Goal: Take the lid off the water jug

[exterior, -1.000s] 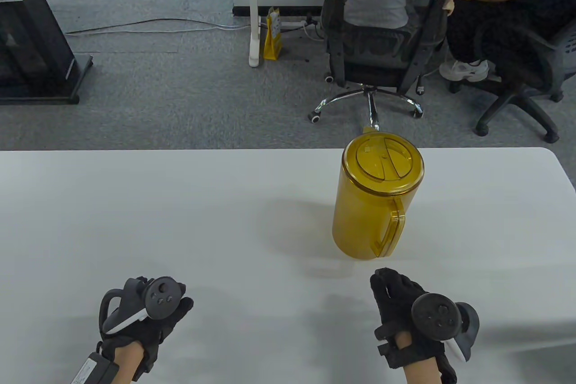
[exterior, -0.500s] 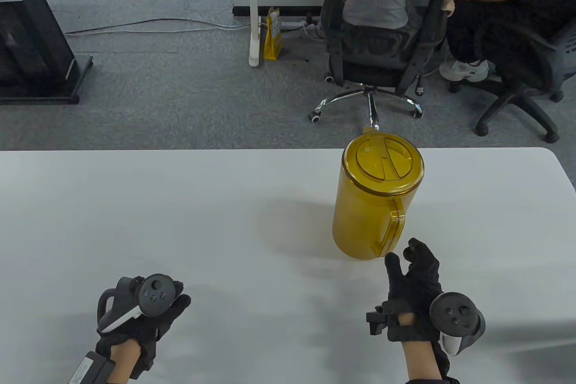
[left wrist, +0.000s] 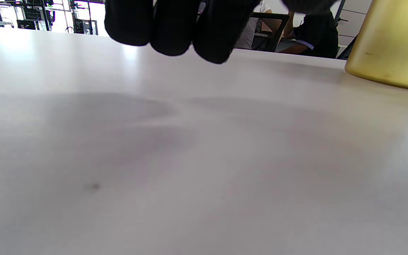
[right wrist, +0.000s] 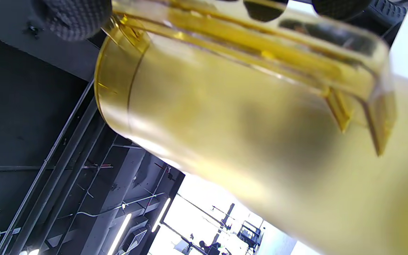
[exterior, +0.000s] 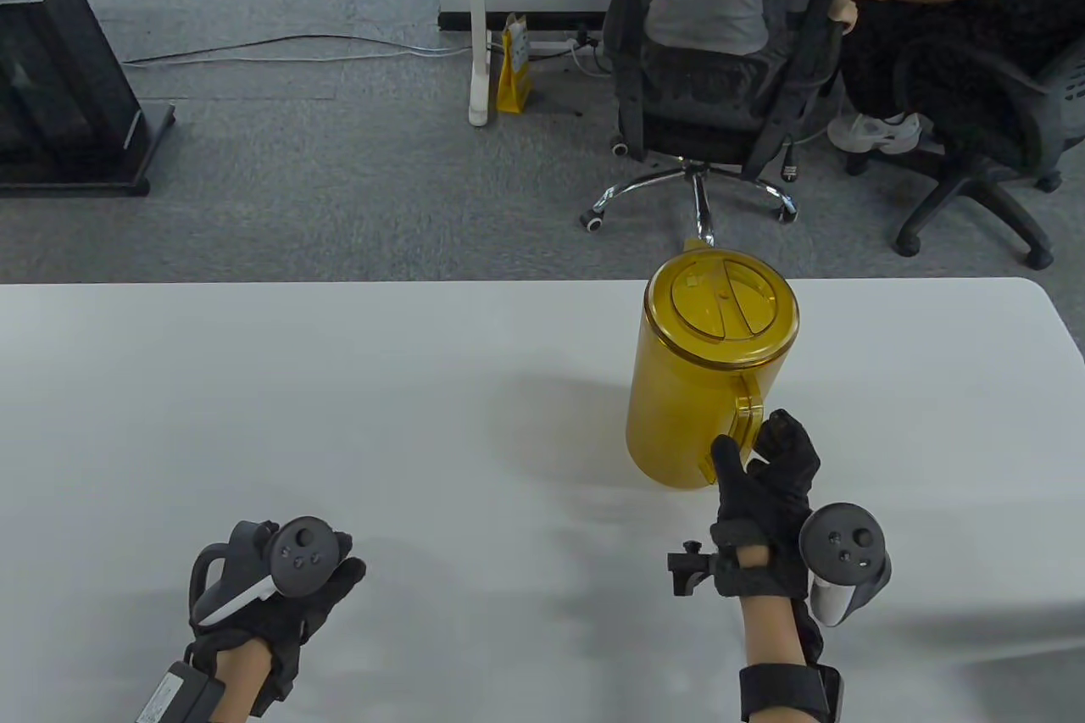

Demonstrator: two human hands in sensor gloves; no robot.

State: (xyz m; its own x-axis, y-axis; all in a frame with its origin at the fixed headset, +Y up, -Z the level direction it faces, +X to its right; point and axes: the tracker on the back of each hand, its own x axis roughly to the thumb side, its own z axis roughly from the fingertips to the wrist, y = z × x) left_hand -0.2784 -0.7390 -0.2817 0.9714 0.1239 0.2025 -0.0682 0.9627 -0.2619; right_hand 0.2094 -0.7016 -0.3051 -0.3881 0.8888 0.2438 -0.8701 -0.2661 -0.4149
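A translucent yellow water jug (exterior: 678,401) stands upright near the table's far edge, its round yellow lid (exterior: 722,301) seated on top. The handle (exterior: 746,411) faces me. My right hand (exterior: 759,452) is at the handle's lower part, thumb on its left and fingers curled round its right. In the right wrist view the handle (right wrist: 260,46) runs between the thumb (right wrist: 73,17) and the fingers, which show through the plastic, with the jug wall (right wrist: 225,134) behind. My left hand (exterior: 331,579) rests low at the near left, holding nothing, its fingers (left wrist: 172,24) loosely curled above the table.
The white table (exterior: 339,418) is bare apart from the jug, whose base (left wrist: 395,42) shows at the left wrist view's right edge. Beyond the far edge, two seated people on office chairs (exterior: 720,79), a yellow bag (exterior: 513,66) and a black stand (exterior: 59,79).
My right hand has moved forward from the near edge to the jug and taken hold of its handle. The left hand and the jug have stayed put.
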